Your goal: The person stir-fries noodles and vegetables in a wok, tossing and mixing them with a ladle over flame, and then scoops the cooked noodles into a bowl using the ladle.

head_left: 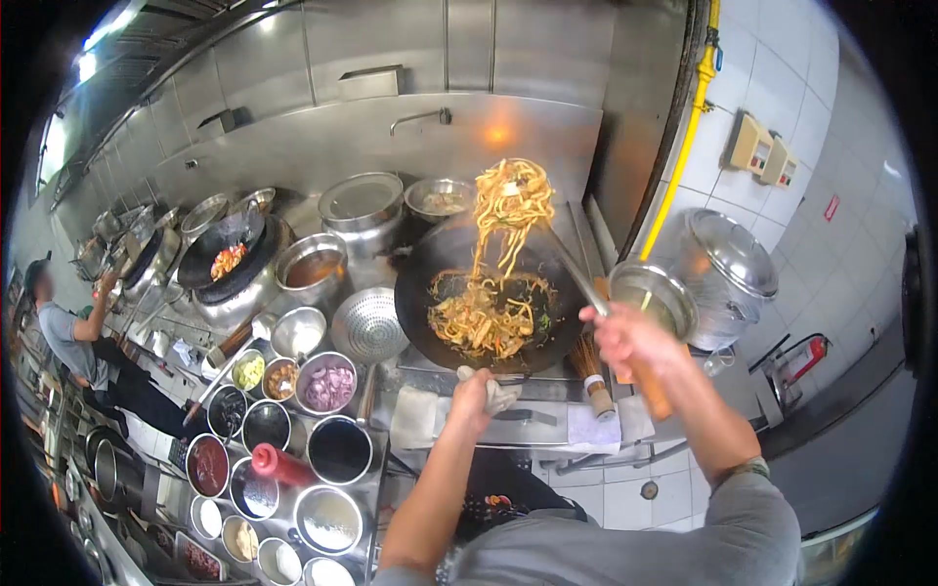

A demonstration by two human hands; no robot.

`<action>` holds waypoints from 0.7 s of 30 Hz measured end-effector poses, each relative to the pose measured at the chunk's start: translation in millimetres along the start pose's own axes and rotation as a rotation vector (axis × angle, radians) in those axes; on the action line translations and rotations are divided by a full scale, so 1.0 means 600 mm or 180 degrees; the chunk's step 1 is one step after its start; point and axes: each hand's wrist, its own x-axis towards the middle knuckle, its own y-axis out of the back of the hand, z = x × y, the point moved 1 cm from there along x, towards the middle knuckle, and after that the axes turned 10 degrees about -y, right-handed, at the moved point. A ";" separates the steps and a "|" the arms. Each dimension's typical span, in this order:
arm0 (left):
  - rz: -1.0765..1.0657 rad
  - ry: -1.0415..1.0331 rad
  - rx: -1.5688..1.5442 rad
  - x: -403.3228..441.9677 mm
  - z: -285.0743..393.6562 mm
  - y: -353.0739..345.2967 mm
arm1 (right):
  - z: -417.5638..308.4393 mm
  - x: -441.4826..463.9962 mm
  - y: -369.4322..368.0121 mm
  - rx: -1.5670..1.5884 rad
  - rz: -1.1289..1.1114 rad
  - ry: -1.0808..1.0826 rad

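My right hand [635, 340] is closed around a long metal ladle [576, 266] with a wooden end. The ladle's head is raised above the black wok [415, 317], heaped with noodles [513, 195] that trail down in strands; its bowl is hidden under them. More stir-fried noodles [484, 320], with bits of vegetable, lie in the wok. At the wok's near rim my left hand [471, 398] is closed on a folded pale cloth [501, 394]. The cloth seems to wrap the wok's handle, which is covered.
Left of the wok are a perforated strainer [371, 327], a pot of brown liquid [313, 264], chopped onions [329, 386] and a red squeeze bottle [283, 467]. A bamboo brush [589, 376] and metal pot [653, 298] are at right. A co-worker [73, 332] stands far left.
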 end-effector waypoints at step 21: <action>-0.0151 -0.0105 -0.0035 -0.014 -0.006 0.005 | 0.085 0.050 -0.005 -0.0411 0.0497 -0.0237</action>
